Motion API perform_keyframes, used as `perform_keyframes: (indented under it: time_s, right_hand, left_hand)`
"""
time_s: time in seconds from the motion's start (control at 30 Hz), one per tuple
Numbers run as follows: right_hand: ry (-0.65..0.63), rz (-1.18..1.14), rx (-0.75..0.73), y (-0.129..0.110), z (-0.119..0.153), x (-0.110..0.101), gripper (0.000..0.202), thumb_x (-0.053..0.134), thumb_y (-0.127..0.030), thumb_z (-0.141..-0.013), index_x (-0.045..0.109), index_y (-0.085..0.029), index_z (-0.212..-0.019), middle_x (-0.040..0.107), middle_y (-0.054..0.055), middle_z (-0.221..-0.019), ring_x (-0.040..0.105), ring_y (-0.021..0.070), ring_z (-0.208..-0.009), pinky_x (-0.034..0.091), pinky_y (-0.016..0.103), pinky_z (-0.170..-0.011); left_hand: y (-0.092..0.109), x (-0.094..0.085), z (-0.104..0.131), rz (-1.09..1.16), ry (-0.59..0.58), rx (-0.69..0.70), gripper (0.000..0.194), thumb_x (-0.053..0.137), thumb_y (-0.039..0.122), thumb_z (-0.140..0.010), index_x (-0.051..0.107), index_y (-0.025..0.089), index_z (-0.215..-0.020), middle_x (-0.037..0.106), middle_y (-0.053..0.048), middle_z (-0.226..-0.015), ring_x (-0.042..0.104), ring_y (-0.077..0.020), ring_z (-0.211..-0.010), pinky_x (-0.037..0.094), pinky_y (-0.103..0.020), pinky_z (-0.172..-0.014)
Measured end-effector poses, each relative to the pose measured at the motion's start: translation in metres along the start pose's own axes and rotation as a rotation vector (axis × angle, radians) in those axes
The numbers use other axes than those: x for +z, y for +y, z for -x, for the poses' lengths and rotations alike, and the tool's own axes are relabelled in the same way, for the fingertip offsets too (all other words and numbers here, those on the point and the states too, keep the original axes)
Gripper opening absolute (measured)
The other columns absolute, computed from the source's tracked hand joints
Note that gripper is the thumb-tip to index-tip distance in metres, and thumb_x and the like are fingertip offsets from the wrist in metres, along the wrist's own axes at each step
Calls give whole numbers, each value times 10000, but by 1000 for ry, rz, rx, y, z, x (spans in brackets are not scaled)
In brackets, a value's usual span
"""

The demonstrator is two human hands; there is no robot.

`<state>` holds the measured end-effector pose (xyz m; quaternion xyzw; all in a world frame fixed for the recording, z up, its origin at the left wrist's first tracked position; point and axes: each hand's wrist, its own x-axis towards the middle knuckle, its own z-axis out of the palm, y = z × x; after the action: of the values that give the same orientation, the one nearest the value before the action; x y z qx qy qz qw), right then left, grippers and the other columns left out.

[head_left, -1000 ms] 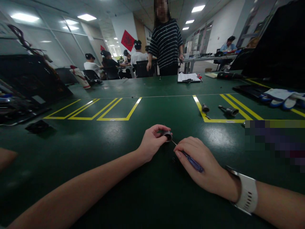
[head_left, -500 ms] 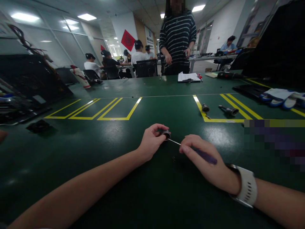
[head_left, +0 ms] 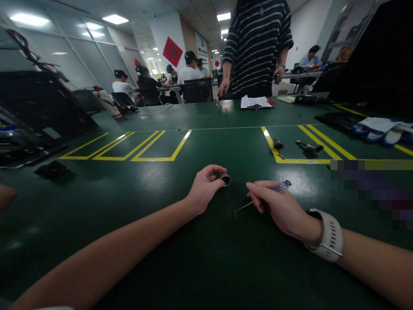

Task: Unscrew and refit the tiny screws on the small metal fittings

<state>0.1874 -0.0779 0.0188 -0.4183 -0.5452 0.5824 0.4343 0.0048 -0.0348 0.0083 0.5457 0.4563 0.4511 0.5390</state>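
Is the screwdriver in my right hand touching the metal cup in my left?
No, the screwdriver points down at the small parts on the table, apart from the cup.

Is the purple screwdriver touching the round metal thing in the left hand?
Apart. The head view shows green table between the screwdriver, in the right hand, and the metal cup held by the left hand.

Blue-trimmed gloves [head_left: 383, 128] lie right of the papers [head_left: 256, 102] on the green table [head_left: 155, 271]
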Motion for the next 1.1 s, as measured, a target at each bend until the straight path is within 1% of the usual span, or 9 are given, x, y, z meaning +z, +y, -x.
perform_keyframes:
  time_s: [0.1,0.23,0.3,0.4,0.5,0.6,0.77,0.9,1.1]
  right_hand:
    - [-28,107,-28,1,1,-1,409,521,-408,-844,492,-192,-498,455,-31,-504,438,123,-514,355,267,-515]
    - [-78,355,-116,-4,7,1,419,430,-383,-897,478,-195,-524,444,-35,-496,435,119,-487,342,265,-495]
    - [-102,521,-237,-7,11,5,415,405,-339,-910,457,-196,-524,449,-29,-503,448,121,-503,352,271,-519]
    - [-172,740,-487,-7,16,11,354,400,-261,-914,454,-193,-571,477,-16,-564,458,128,-565,374,300,-611]
    - [-252,866,-616,-6,19,13,268,414,-221,-909,499,-187,-657,517,0,-633,462,137,-616,369,318,-645]
    - [-263,908,-624,-7,20,13,208,433,-217,-903,545,-179,-731,559,22,-691,484,151,-661,374,327,-655]
    - [-173,874,-628,-9,21,11,96,480,-167,-855,576,-172,-861,609,63,-810,533,190,-766,427,356,-695]
    - [-113,826,-634,-8,20,12,184,503,-133,-826,573,-172,-992,626,97,-950,558,226,-904,461,405,-781]
    - [-76,826,-610,-7,20,13,220,484,-136,-851,585,-179,-1042,634,96,-1004,570,224,-950,482,416,-815]
  left_hand:
    - [-1,0,-1,0,-7,5,292,615,63,-665,589,160,-938,634,-35,-929,615,-164,-887,466,-350,-859]
    - [-2,1,-1,6,9,14,286,623,76,-644,593,153,-918,642,-31,-880,618,-164,-856,459,-345,-841]
    - [-3,1,-1,20,9,22,288,630,83,-634,597,156,-911,645,-26,-868,617,-162,-850,455,-343,-836]
    - [-3,1,-1,36,-2,22,296,633,85,-628,603,163,-913,653,-19,-857,619,-162,-850,455,-340,-831]
    - [-2,2,-1,33,3,12,295,627,79,-624,617,162,-907,664,-21,-839,624,-167,-844,456,-346,-839]
    - [-1,3,0,34,22,7,297,625,76,-613,627,154,-900,670,-30,-849,628,-173,-843,453,-353,-851]
    - [2,4,1,82,54,4,308,629,83,-603,630,144,-905,669,-41,-879,629,-188,-871,461,-365,-857]
    - [2,4,1,135,57,22,283,616,85,-613,636,145,-890,670,-36,-876,637,-186,-860,467,-375,-865]
    - [2,3,1,123,38,28,292,605,84,-626,634,148,-910,676,-44,-898,640,-192,-877,473,-364,-852]
